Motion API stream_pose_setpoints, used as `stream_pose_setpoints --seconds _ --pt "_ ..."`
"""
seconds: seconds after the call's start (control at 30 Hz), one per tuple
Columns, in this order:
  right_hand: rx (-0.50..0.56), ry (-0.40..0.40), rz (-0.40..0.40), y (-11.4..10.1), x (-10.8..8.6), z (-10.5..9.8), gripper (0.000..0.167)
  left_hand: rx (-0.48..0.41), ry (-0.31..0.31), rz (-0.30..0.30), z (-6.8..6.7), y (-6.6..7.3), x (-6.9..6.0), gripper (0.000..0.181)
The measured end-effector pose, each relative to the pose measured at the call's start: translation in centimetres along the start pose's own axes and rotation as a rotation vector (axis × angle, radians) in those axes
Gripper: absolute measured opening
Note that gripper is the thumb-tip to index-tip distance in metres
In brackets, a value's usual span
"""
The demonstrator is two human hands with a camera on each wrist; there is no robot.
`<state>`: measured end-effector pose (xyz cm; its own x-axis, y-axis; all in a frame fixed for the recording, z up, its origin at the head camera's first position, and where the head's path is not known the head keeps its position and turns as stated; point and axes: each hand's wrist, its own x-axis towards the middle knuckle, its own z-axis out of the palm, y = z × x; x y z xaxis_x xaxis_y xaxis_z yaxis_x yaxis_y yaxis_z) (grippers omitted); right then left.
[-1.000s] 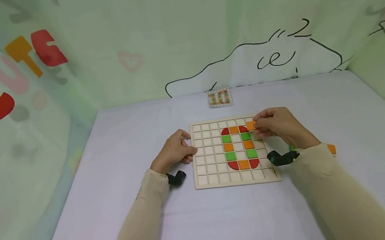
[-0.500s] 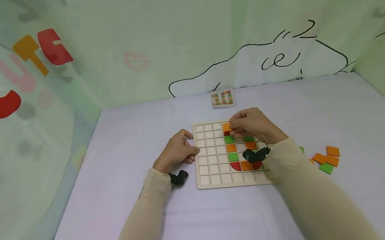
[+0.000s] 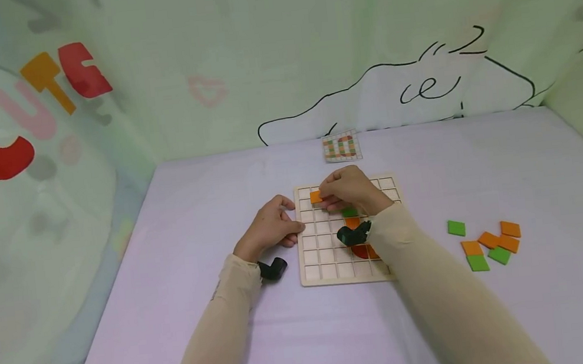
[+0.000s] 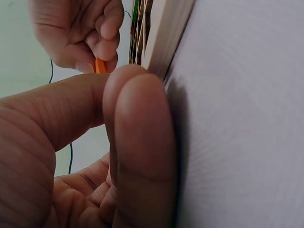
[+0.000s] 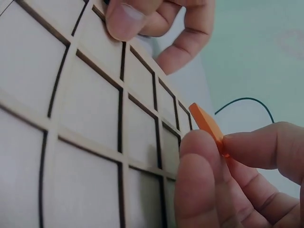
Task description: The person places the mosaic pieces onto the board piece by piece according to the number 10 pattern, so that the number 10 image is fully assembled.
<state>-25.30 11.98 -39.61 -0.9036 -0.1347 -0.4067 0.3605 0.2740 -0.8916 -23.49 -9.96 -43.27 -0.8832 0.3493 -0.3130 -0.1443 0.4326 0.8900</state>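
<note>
A square wooden grid board (image 3: 310, 257) lies on the table. My left hand (image 3: 269, 226) holds its left edge, the thumb over the rim and the fingers beside it. Between thumb and fingers my right hand (image 3: 351, 190) pinches an orange square tile (image 3: 315, 197), above the board's upper left cells. The right wrist view shows this orange tile (image 5: 206, 123) tilted and apart from the grid. Green (image 3: 350, 212) and orange tiles (image 3: 353, 223) sit in cells around the middle, with a red rounded piece (image 3: 360, 251) lower down. My right hand and forearm hide the others.
Several loose orange (image 3: 510, 229) and green tiles (image 3: 456, 227) lie right of the board, some overlapping. A small card (image 3: 342, 146) with a coloured grid pattern lies behind the board. A printed cloth (image 3: 178, 69) hangs behind the table (image 3: 209, 214).
My right hand has moved left across the board with the orange tile, from the upper right to the upper left cells. The loose tiles have come into view. The left hand stays at the edge.
</note>
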Motion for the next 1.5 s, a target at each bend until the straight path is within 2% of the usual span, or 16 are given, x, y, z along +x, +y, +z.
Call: stream_pose_setpoints --seconds 0.57,0.8,1.07,1.33,1.5 --pt "-0.043 -0.011 0.003 -0.3 0.6 1.8 0.021 -0.006 0.0 0.003 0.0 -0.2 0.3 0.046" --pt "-0.078 0.001 0.005 -0.3 0.8 1.8 0.02 -0.001 -0.004 0.006 0.0 -0.1 0.4 0.046" --pt "-0.078 -0.022 -0.005 -0.1 0.8 1.7 0.023 0.007 -0.004 -0.003 0.3 -0.2 0.5 0.046" --pt "-0.071 -0.027 -0.018 -0.1 -0.6 0.8 0.025 0.014 -0.014 0.003 0.5 0.0 0.5 0.045" --pt "-0.094 0.003 -0.039 0.3 -2.4 -1.5 0.031 0.015 -0.004 -0.008 0.2 0.2 0.1 0.048"
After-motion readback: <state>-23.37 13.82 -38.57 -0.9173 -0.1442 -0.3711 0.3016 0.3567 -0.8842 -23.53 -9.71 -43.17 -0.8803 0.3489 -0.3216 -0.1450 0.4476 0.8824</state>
